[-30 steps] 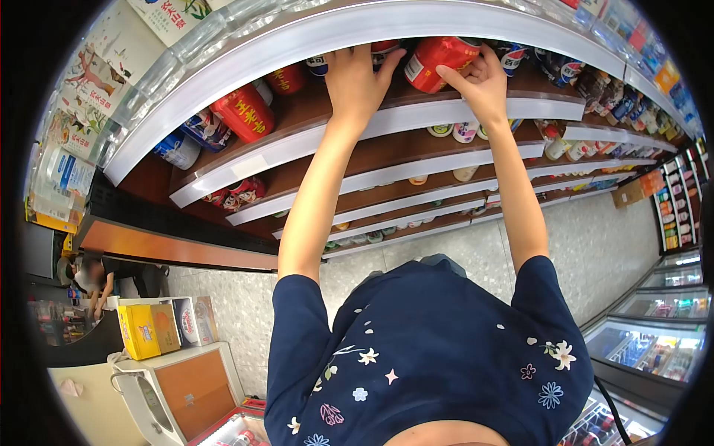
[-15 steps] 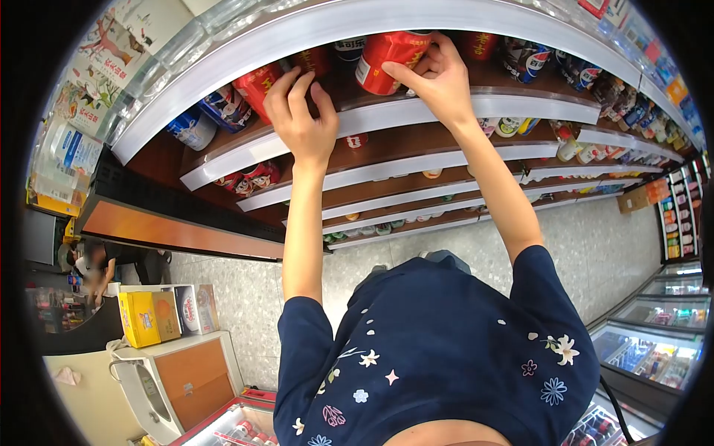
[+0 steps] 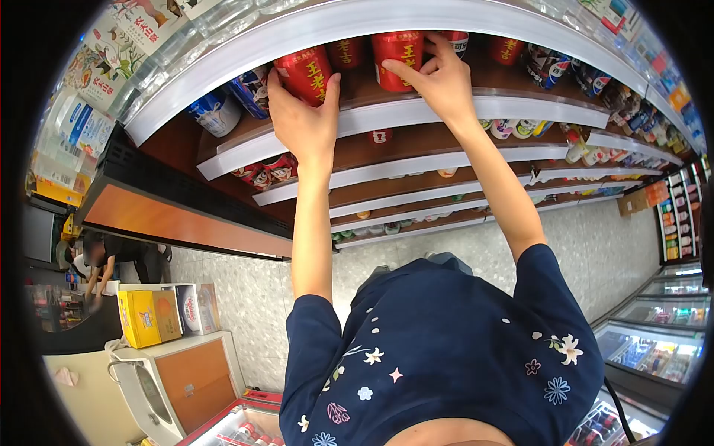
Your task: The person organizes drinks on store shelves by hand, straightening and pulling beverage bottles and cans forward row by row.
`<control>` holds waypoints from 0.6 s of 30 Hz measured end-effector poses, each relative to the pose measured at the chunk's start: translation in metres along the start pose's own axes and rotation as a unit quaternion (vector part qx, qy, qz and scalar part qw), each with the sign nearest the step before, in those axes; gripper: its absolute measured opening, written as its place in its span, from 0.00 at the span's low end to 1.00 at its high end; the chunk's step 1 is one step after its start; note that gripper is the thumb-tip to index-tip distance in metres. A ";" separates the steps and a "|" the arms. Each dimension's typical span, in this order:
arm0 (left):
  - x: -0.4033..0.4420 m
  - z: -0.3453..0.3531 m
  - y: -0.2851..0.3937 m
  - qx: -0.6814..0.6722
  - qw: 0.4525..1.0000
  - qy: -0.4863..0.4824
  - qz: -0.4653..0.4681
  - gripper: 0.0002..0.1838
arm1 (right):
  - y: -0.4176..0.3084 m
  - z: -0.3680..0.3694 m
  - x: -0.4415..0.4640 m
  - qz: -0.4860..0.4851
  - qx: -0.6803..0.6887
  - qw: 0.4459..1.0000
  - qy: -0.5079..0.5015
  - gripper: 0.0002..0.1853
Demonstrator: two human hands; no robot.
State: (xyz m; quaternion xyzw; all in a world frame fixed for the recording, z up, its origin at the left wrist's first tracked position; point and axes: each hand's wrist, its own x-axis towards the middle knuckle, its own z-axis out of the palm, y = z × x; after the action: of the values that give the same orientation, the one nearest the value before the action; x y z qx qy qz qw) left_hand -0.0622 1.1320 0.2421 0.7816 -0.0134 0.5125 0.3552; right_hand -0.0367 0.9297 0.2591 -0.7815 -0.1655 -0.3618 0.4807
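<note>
My left hand [image 3: 303,119] is closed around the lower part of a red drink can [image 3: 303,73] with yellow characters, near the front of the upper shelf. The can leans slightly. My right hand [image 3: 442,82] grips a second red can [image 3: 396,63] by its right side, thumb on the front. That can stands nearly upright, its yellow lettering facing me. Between them, farther back, is another red can [image 3: 345,52]. Blue cans [image 3: 214,111] stand left of my left hand. Dark blue cans [image 3: 547,65] are to the right.
A white shelf edge [image 3: 364,123] runs below my hands, with more stocked shelves beneath. Overhead is another white shelf edge [image 3: 357,24]. Boxes [image 3: 149,318] sit on a cabinet at lower left, and a person [image 3: 111,256] bends over beyond them. Glass-topped freezers [image 3: 647,349] line the right.
My left hand has closed around the left can, which now shows its lettering. The can in my right hand has gone from tilted to nearly upright, its label turned frontward.
</note>
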 end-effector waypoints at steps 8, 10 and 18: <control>-0.011 0.004 -0.011 -0.266 0.961 0.032 0.070 0.48 | -0.017 0.026 -0.007 0.049 0.112 0.988 -0.097 0.38; -0.014 0.006 -0.019 -0.280 0.951 0.048 0.120 0.51 | -0.027 0.034 -0.007 0.057 0.058 0.991 -0.103 0.38; -0.030 0.002 -0.010 -0.271 0.950 0.006 0.153 0.51 | -0.040 0.027 -0.023 0.071 0.050 0.994 -0.062 0.29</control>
State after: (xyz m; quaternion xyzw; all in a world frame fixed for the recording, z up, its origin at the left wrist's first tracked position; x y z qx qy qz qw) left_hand -0.0705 1.1276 0.2124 0.6415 -0.2689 0.5424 0.4711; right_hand -0.0655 0.9745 0.2607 -0.7868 -0.1568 -0.2691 0.5329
